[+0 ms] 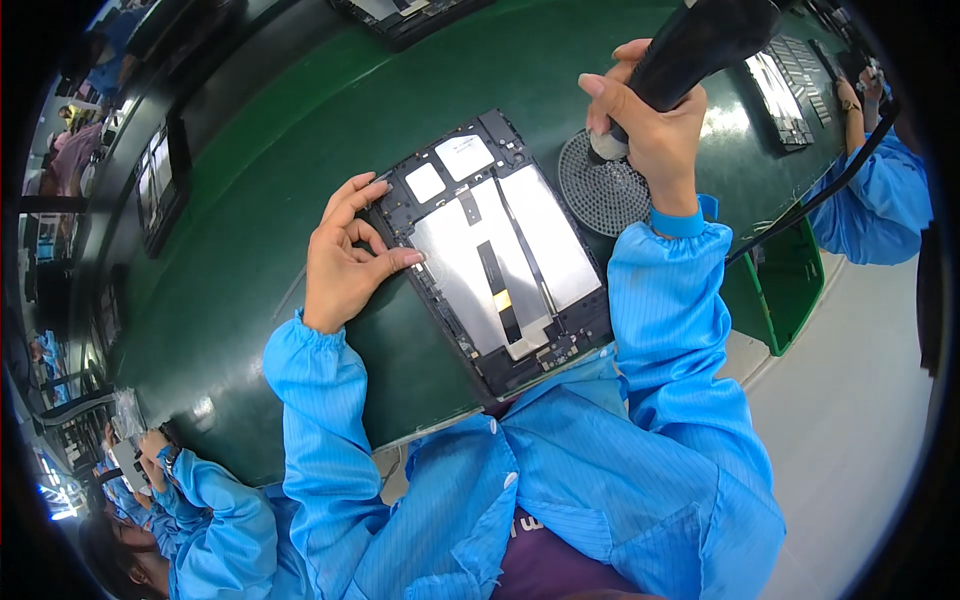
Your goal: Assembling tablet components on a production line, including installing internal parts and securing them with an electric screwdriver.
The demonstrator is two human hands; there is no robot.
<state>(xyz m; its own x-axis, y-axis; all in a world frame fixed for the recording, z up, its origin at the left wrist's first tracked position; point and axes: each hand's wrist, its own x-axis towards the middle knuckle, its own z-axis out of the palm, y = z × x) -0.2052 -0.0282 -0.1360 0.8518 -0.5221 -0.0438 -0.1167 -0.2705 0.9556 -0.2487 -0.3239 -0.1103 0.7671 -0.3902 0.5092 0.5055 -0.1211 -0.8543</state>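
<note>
An opened tablet (540, 235) lies tilted on the green bench, its inside facing up, with silver metal plates, a black frame and dark ribbon cables. My left hand (345, 245) pinches its left edge, thumb on the inside rim and fingers along the outer side. Up at the right, my right hand (655, 125) is wrapped round a black electric screwdriver (705, 45). The screwdriver's tip end points down over a round grey screw tray (600, 198) full of small holes, just right of the tablet. Whether the tip touches the tray I cannot tell.
More opened tablets lie on the green bench (250, 190): one tablet (780, 100) far right, one tablet (158, 185) at left, one at the top. A green bin (790, 290) stands below the bench edge. Co-workers in blue sleeves (880, 205) sit at both sides. A black cable hangs at right.
</note>
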